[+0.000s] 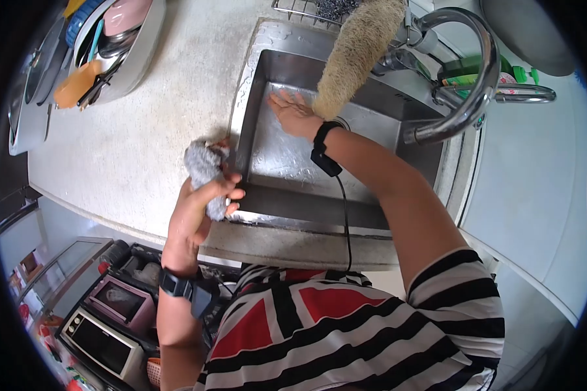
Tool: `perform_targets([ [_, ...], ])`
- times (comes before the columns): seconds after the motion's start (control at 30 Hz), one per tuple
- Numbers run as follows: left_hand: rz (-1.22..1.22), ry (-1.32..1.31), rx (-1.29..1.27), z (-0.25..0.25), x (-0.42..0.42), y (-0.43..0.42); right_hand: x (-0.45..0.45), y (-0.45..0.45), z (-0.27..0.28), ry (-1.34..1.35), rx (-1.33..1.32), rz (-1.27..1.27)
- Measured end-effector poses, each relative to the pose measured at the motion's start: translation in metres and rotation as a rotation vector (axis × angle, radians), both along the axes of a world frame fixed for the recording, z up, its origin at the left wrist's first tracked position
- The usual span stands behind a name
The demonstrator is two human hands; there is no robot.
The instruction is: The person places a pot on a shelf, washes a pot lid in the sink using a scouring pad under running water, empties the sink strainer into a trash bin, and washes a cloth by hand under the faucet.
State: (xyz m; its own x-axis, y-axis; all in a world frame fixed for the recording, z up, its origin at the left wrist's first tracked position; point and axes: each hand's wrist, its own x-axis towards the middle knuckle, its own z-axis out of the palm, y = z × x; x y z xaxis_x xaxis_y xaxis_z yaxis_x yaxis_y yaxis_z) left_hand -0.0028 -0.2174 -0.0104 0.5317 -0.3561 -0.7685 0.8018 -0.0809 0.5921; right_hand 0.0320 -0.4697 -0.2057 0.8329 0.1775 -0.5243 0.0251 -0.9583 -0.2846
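Observation:
My left hand (202,205) is closed around a grey fluffy cloth (206,161) at the left rim of the sink, over the pale countertop. Part of the cloth sticks out above my thumb, and a bit shows below the fingers. Over the steel sink (267,163), my right hand (295,115) is stretched out with its fingers spread and nothing in it. Whether its palm touches the metal I cannot tell. A long tan loofah (359,52) hangs just above that hand and covers part of the sink's back wall. Wet patches shine on the sink bottom.
A curved chrome faucet (482,85) arches over the sink's right side. Behind it lies a green bottle (463,68). At the upper left, a white dish basket (134,72) holds bowls and utensils. A wire rack (306,10) stands at the back.

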Motion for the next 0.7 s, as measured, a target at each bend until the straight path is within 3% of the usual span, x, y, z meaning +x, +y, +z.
perform_targets([
  [0.03, 0.011, 0.011, 0.001, -0.001, -0.001, 0.003, 0.004, 0.005, -0.009, -0.076, -0.079, 0.072],
  [0.1, 0.023, 0.042, -0.007, -0.002, -0.005, 0.006, 0.015, 0.004, -0.102, -0.178, -0.028, -0.013],
  [0.13, 0.028, 0.059, -0.004, -0.003, -0.007, 0.007, 0.019, 0.006, -0.098, -0.274, 0.023, -0.092],
  [0.2, 0.025, 0.072, 0.002, -0.004, -0.006, 0.004, 0.014, -0.003, -0.094, -0.192, 0.094, -0.071],
  [0.3, 0.007, 0.095, -0.018, -0.008, -0.009, 0.005, -0.014, -0.008, -0.102, -0.191, -0.060, 0.005],
  [0.37, 0.004, 0.092, -0.041, -0.010, -0.007, 0.004, -0.044, -0.031, -0.115, -0.101, -0.403, 0.181],
  [0.4, 0.008, 0.084, -0.063, -0.009, -0.006, 0.002, -0.062, -0.043, -0.103, -0.092, -0.410, 0.170],
  [0.5, -0.021, 0.080, -0.076, -0.002, -0.002, -0.007, -0.099, -0.071, -0.042, -0.029, -0.324, 0.169],
  [0.57, -0.034, 0.065, -0.084, 0.001, 0.000, -0.013, -0.105, -0.085, -0.023, 0.326, -0.243, -0.126],
  [0.6, -0.042, 0.059, -0.085, 0.003, 0.001, -0.016, -0.112, -0.093, -0.025, 0.322, -0.243, -0.134],
  [0.7, -0.062, 0.056, -0.057, 0.005, 0.003, -0.023, -0.137, -0.099, -0.044, -0.044, 0.008, -0.156],
])
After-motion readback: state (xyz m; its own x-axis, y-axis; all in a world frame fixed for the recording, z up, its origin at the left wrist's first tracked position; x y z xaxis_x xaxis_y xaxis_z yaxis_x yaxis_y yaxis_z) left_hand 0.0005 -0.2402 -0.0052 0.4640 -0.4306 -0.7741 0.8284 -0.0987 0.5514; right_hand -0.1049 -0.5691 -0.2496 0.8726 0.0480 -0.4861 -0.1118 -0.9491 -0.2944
